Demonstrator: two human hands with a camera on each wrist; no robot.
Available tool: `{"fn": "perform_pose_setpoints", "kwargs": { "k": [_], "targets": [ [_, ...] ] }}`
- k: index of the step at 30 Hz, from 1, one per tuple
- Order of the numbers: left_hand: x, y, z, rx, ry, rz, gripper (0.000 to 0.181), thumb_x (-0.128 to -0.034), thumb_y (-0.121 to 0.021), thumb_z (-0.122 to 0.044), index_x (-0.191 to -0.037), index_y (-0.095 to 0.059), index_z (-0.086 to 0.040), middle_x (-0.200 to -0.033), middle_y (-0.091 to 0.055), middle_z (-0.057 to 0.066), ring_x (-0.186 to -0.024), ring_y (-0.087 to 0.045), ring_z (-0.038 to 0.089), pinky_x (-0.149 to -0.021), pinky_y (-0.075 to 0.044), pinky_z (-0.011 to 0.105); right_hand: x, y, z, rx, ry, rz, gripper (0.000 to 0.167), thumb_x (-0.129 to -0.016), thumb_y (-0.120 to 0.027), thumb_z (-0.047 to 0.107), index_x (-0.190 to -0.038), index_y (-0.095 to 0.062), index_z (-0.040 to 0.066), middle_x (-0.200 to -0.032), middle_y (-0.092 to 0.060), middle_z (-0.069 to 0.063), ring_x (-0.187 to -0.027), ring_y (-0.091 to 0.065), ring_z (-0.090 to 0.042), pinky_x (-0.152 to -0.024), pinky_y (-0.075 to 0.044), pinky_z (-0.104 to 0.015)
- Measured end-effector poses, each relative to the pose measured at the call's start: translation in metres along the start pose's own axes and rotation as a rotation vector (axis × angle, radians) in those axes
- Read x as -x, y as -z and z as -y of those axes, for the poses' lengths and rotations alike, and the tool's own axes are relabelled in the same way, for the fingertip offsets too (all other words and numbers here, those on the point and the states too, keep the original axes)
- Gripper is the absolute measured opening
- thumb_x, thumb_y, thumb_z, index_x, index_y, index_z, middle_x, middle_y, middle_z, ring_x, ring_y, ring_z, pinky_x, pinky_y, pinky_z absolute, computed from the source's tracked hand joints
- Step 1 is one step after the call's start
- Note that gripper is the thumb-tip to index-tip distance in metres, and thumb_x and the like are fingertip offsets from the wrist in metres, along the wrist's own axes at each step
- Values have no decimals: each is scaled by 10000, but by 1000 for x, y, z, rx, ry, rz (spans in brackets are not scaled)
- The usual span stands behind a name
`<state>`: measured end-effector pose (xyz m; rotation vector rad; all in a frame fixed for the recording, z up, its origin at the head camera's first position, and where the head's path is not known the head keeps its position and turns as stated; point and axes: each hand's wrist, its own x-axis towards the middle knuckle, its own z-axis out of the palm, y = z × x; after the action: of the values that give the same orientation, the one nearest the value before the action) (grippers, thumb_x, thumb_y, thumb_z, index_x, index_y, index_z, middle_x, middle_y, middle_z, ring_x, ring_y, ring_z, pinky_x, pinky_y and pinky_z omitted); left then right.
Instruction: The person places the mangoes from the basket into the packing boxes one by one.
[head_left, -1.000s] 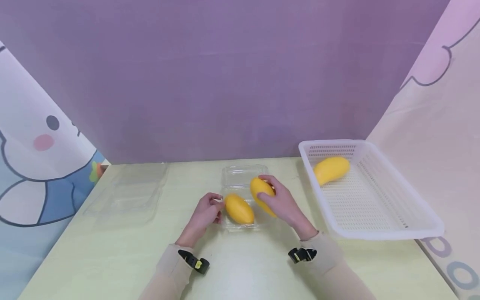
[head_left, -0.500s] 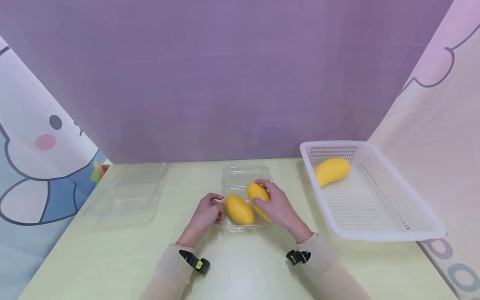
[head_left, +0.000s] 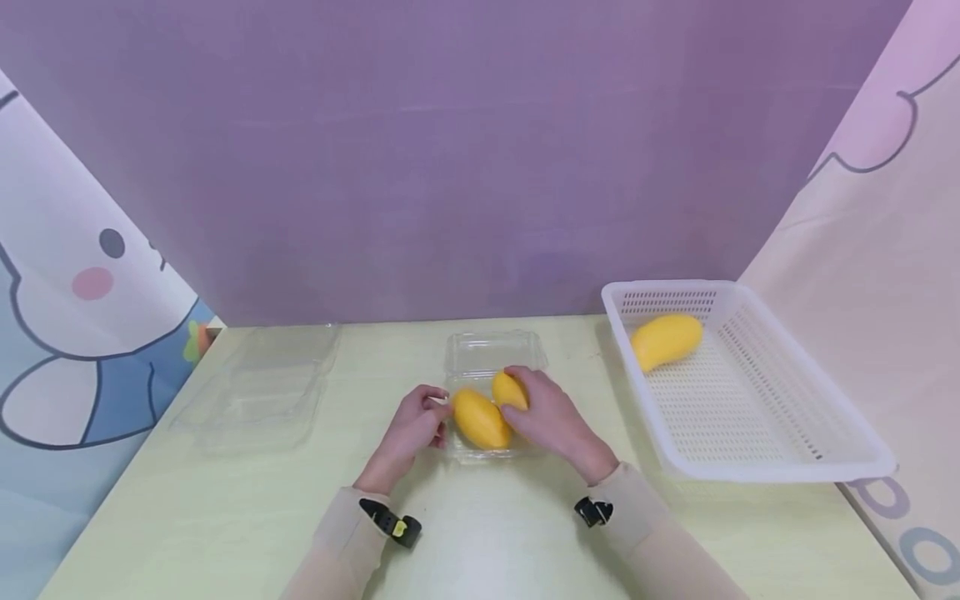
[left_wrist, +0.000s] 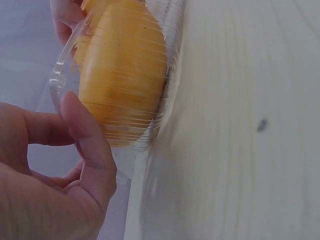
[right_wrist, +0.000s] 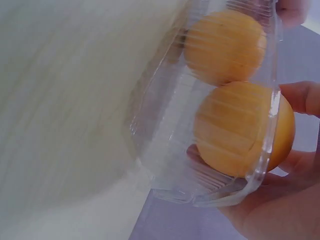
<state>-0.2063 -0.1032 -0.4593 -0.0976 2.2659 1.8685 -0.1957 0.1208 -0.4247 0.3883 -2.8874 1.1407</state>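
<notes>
From my station I see the left hand [head_left: 412,423] pinching the clear container [right_wrist: 167,122] by its left rim. The right hand [head_left: 551,421] has its fingers clamped round a yellow fruit [head_left: 510,389] in the container; a second fruit [head_left: 482,419] lies touching, left. Rightward, the white basket [head_left: 723,417] holds a third fruit [head_left: 667,340].

On the bench [head_left: 480,542], a box [head_left: 480,457] stands at the middle, its lid [head_left: 497,354] laid back behind it, toward the panel [head_left: 450,167] at the rear. In the box two mangoes lie side by side: the left mango [head_left: 481,419] nearer the person, the right mango [head_left: 510,389] slightly farther back. The left grip [head_left: 411,427] is at the box's left side, the right grip [head_left: 551,417] around the right mango. Packaging [head_left: 258,387] lies well to the left. A basket [head_left: 780,473] stands to the right, a third mango [head_left: 667,340] in its far left part.
</notes>
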Motion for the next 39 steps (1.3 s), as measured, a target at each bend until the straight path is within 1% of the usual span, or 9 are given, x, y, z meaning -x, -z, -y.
{"fn": "perform_pose_setpoints", "kwargs": {
  "k": [3,7,14,20,22,26,28,32,39],
  "targets": [
    [0,0,0,3,-2,1,288,-977,-599,-76,-1241,-529,16,-893,-582,130,-602,-547,181,-554,-521,288,-1,0,-1,42,-2,18,588,-894,-663,240,-1443,-530,78,-1235,-637,-112,-1009,-575,-257,-869,-494,-454],
    [1,0,-1,5,-1,1,285,-979,-595,-72,-1241,-526,17,-897,-581,133,-607,-547,181,-554,-521,287,-3,-1,-1,116,9,34,588,-888,-667,249,-1432,-547,62,-1272,-639,-136,-1110,-584,-296,-932,-490,-472],
    [2,-1,-2,-8,-3,-1,278,-983,-588,-71,-1239,-525,18,-914,-587,152,-605,-549,178,-557,-520,284,-4,-1,1,214,-2,92,598,-895,-669,251,-1436,-548,29,-1247,-566,-170,-988,-539,-257,-836,-503,-416],
    [2,-1,-3,-11,2,0,285,-980,-595,-79,-1239,-526,17,-943,-594,180,-604,-552,185,-571,-522,288,-4,-1,2,281,-1,139,588,-918,-651,267,-1442,-536,27,-1249,-567,-170,-1023,-535,-268,-824,-506,-428],
    [2,-1,-3,-9,4,1,287,-979,-596,-78,-1240,-525,18,-949,-594,185,-602,-553,185,-574,-522,288,-4,-1,3,290,4,145,584,-923,-651,270,-1440,-536,24,-1256,-569,-175,-1034,-541,-277,-832,-508,-441],
    [2,-1,-2,-7,4,-1,291,-976,-598,-75,-1240,-525,21,-948,-594,187,-597,-553,186,-571,-521,287,-4,4,4,292,11,148,567,-938,-645,283,-1431,-545,22,-1302,-575,-177,-1114,-562,-305,-915,-506,-477],
    [2,-1,-2,-8,4,-3,294,-974,-598,-76,-1242,-524,21,-948,-594,188,-599,-553,188,-573,-521,287,-4,7,5,283,11,144,555,-948,-640,295,-1427,-553,27,-1333,-577,-172,-1175,-565,-322,-976,-493,-491],
    [2,-1,-2,-13,7,-6,294,-976,-597,-81,-1244,-524,17,-951,-593,182,-605,-553,189,-576,-523,286,-7,15,6,249,12,125,520,-961,-639,286,-1410,-570,33,-1343,-587,-163,-1225,-567,-343,-1027,-473,-512],
    [3,-1,-3,-5,2,-5,286,-974,-596,-74,-1236,-526,17,-948,-584,178,-606,-552,183,-564,-523,284,-10,26,9,218,26,109,477,-991,-603,278,-1393,-581,23,-1345,-591,-160,-1228,-570,-350,-1040,-460,-516]
  ]
}}
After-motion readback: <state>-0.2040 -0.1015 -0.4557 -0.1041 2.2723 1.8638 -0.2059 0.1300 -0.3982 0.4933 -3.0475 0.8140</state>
